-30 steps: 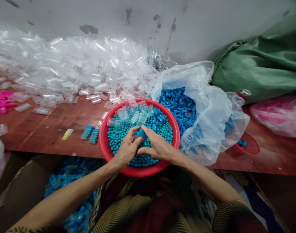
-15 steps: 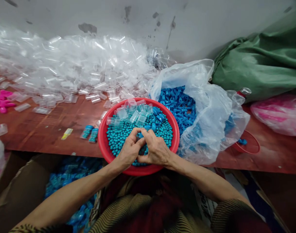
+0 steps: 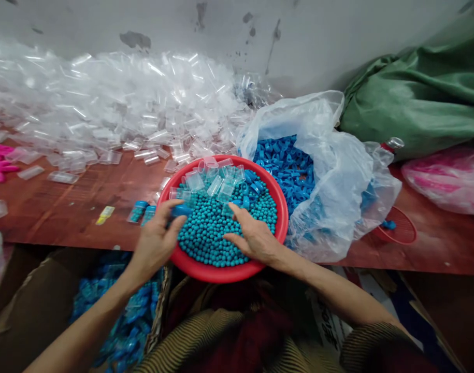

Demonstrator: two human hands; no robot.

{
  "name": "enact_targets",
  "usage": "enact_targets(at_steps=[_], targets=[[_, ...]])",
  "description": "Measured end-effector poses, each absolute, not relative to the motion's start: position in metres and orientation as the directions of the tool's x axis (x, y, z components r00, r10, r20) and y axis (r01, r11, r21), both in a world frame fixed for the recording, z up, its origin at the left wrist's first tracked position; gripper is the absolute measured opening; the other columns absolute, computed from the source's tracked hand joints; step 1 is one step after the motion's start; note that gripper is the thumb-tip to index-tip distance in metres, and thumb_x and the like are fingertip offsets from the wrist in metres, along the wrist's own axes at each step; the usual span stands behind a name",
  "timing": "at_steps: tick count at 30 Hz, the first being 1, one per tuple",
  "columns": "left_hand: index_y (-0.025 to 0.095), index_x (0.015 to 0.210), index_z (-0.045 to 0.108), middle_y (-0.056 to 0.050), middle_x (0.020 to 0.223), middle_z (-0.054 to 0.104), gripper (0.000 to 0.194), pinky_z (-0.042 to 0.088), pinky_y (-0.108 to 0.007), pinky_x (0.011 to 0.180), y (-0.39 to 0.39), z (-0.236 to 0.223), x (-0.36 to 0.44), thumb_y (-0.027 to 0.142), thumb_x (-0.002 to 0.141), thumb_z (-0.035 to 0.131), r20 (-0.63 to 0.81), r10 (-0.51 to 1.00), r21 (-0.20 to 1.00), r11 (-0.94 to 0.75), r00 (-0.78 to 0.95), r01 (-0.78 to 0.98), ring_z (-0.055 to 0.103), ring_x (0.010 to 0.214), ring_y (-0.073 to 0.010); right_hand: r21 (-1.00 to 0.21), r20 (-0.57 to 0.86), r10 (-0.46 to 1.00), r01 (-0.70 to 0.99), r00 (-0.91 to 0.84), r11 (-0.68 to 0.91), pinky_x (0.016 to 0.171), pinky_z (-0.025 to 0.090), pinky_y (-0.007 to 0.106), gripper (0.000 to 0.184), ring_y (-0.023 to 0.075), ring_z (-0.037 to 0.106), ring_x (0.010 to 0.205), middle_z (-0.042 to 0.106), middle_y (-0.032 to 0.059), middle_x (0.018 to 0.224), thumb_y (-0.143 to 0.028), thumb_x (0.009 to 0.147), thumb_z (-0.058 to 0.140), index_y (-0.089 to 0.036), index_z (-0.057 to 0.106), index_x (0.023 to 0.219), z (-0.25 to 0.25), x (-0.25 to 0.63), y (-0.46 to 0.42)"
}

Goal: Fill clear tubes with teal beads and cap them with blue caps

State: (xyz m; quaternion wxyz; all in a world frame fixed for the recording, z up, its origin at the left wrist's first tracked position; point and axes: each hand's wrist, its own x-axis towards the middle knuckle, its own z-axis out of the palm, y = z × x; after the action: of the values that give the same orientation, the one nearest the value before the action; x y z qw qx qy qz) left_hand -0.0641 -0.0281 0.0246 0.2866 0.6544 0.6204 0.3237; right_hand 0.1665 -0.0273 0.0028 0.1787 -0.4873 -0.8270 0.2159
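A red basin (image 3: 164,207) holds many small turquoise beads (image 3: 209,238), with several clear plastic tubes (image 3: 217,185) and blue caps (image 3: 254,186) lying on top. Over the basin's left rim, my left hand (image 3: 161,233) pinches a small blue-capped tube (image 3: 181,210) between thumb and fingers; part of it is hidden. My right hand (image 3: 254,235) hovers above the beads at the right, thumb and forefinger apart, with the forefinger tip close to a clear tube. Left of the basin, two bead-filled tubes with blue caps (image 3: 139,211) stand on the red-brown table (image 3: 66,217).
A large heap of clear tubes (image 3: 124,103) lies along the wall. Right of the basin sits a plastic bag (image 3: 330,171) of blue caps, then a red basket (image 3: 403,233). Below the table edge at left, a cardboard box (image 3: 38,295) holds blue pieces.
My hands, together over the beads before, have separated. The left has moved left to the basin's rim with the blue-capped tube; the right stays above the beads with its fingers spread.
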Motion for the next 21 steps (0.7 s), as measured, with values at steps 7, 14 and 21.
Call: enact_targets(at_steps=[7,14,21], targets=[[0.018,0.127,0.047,-0.013,0.101,0.063,0.045,0.044,-0.041,0.074,-0.010,0.010,-0.137,0.036,0.086,0.040,0.105,0.969,0.302,0.185,-0.226,0.935,0.060,0.093,-0.0322,-0.311,0.038,0.942,0.892,-0.334,0.329,0.076,0.048,0.029,0.027,0.0201,0.062,0.094,0.063,0.0072,0.107,-0.031,0.091,0.046,-0.019,0.057,0.113,0.010,0.186,0.004],[0.014,0.118,0.054,-0.010,0.100,0.064,0.037,0.045,-0.034,0.083,-0.010,0.010,-0.087,0.030,0.088,0.040,0.371,0.929,0.325,-0.121,-0.009,0.938,0.059,0.091,-0.0223,-0.107,-0.064,0.879,0.879,-0.472,0.464,0.062,0.047,0.026,0.036,0.0204,0.061,0.086,0.059,0.0097,0.107,-0.027,0.087,0.053,-0.021,0.048,0.122,0.009,0.160,0.017],[0.016,0.119,0.052,-0.007,0.097,0.062,0.038,0.045,-0.030,0.078,-0.006,-0.005,-0.025,0.026,0.083,0.048,0.070,0.970,0.638,-0.225,0.235,0.737,0.059,0.083,-0.0180,-0.458,0.059,0.860,0.752,-0.506,0.474,0.083,0.045,0.030,0.024,0.0182,0.058,0.095,0.061,0.0090,0.103,-0.015,0.084,0.055,-0.013,0.056,0.109,-0.005,0.181,0.023]])
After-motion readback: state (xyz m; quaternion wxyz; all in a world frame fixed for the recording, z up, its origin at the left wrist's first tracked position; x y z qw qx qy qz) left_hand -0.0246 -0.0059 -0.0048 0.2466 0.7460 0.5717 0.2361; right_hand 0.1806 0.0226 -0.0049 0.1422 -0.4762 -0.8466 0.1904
